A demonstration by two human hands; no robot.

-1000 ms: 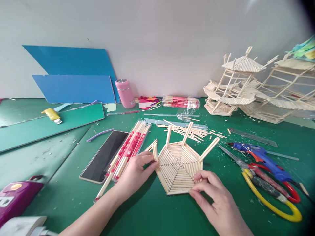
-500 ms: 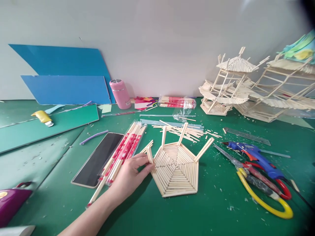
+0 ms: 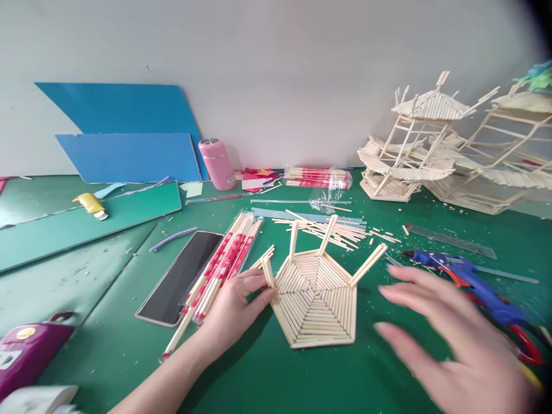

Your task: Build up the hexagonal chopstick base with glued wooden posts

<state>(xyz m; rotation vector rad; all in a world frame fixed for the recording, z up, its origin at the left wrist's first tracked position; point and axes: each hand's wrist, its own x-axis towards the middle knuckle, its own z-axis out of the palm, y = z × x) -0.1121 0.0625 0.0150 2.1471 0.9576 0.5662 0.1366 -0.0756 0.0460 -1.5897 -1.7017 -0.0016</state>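
A hexagonal base (image 3: 317, 310) of thin wooden sticks in concentric rings lies on the green table, with several paired stick posts standing up from its corners. At its left corner my left hand (image 3: 241, 299) pinches the base beside a post (image 3: 268, 271), thumb and fingers closed. My right hand (image 3: 452, 333), slightly blurred, hovers at the right with its fingers apart and nothing in them. Beneath it lie scissors (image 3: 528, 345), mostly hidden, and a blue hot glue gun (image 3: 474, 282).
Packs of wrapped chopsticks (image 3: 224, 259) and a phone (image 3: 181, 279) lie left of the base. Loose sticks (image 3: 332, 230) are scattered behind it. A pink bottle (image 3: 218, 164), blue boards (image 3: 133, 155) and stick-built pavilions (image 3: 409, 149) stand along the wall.
My right hand has come into view at the right, over the scissors. My left hand keeps its hold on the base. The whole view has shifted slightly.
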